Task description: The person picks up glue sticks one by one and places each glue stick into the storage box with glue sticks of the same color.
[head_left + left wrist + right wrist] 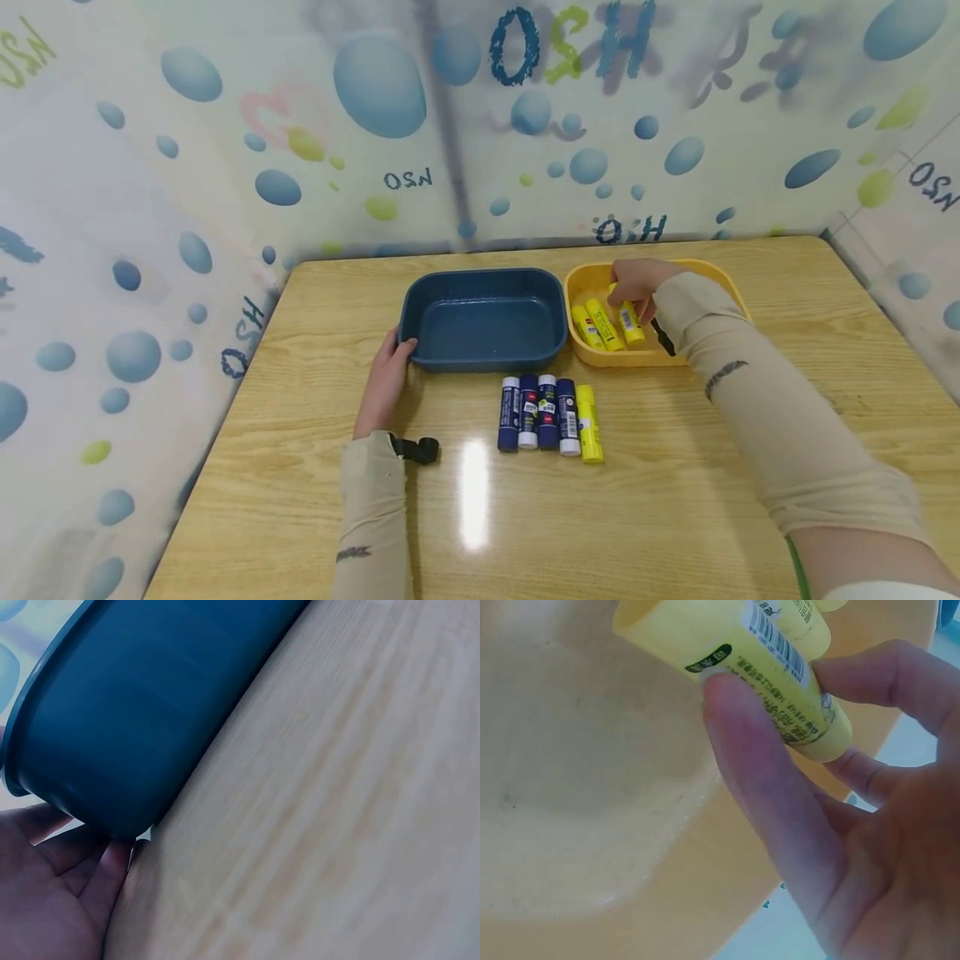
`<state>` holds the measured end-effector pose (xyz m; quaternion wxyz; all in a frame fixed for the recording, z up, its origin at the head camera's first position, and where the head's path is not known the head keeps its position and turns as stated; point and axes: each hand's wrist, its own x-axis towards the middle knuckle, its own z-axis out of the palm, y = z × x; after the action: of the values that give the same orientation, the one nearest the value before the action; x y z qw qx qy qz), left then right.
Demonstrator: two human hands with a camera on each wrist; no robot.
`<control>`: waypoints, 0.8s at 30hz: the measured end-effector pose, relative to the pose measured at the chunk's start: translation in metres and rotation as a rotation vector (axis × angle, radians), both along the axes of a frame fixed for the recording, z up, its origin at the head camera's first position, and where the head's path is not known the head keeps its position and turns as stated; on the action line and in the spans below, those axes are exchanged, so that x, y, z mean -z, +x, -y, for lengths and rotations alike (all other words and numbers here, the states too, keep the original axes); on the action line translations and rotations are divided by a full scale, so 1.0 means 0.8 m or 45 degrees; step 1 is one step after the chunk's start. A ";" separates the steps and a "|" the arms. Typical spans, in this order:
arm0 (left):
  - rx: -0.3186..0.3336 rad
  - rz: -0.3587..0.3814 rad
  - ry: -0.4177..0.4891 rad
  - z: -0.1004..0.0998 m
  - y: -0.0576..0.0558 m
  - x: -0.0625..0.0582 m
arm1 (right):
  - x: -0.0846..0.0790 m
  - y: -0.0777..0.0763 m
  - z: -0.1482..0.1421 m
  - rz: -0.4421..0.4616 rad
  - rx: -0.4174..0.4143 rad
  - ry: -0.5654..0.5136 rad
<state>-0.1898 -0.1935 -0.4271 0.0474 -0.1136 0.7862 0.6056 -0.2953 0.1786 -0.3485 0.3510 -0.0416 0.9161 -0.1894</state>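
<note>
In the head view, the right hand (642, 280) pinched a yellow glue stick (631, 323) in the yellow tray (626, 359); in the left wrist view, the left hand (54, 885) gripped the blue tray (139, 712). In the right wrist view, the stick's barrel, probably light, stiff and slick, lay between thumb (761, 761) and fingers (889, 679), the surest hold.
</note>
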 end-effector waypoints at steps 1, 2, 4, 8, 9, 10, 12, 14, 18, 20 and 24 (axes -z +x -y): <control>0.000 0.003 0.003 -0.002 0.002 -0.005 | 0.000 -0.001 0.001 0.008 -0.005 0.006; 0.001 0.009 0.007 -0.001 0.002 -0.005 | -0.001 -0.001 0.002 0.016 -0.009 0.010; 0.004 0.007 0.009 -0.001 0.002 -0.005 | 0.000 -0.003 0.003 0.031 -0.013 0.024; -0.004 0.003 0.000 0.004 -0.004 0.008 | 0.002 -0.005 0.005 0.041 -0.011 0.050; -0.006 -0.003 -0.005 0.004 -0.003 0.008 | 0.002 -0.005 0.005 0.040 -0.012 0.057; -0.007 -0.006 -0.010 0.004 -0.004 0.009 | 0.002 -0.005 0.006 0.040 -0.009 0.063; -0.011 -0.013 -0.012 0.003 -0.004 0.010 | 0.003 -0.004 0.006 0.041 -0.014 0.065; -0.011 -0.018 -0.014 0.003 -0.004 0.011 | 0.004 -0.004 0.007 0.041 -0.021 0.066; -0.010 -0.014 -0.016 0.004 -0.005 0.011 | 0.006 -0.004 0.008 0.042 -0.025 0.057; -0.006 -0.006 -0.017 0.004 -0.004 0.009 | 0.008 -0.005 0.008 0.040 -0.025 0.057; 0.003 0.005 0.010 0.000 0.001 -0.004 | 0.012 -0.007 0.007 0.038 -0.033 0.063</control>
<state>-0.1891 -0.1937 -0.4241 0.0500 -0.1138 0.7839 0.6082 -0.3012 0.1726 -0.3584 0.3677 -0.0419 0.9146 -0.1629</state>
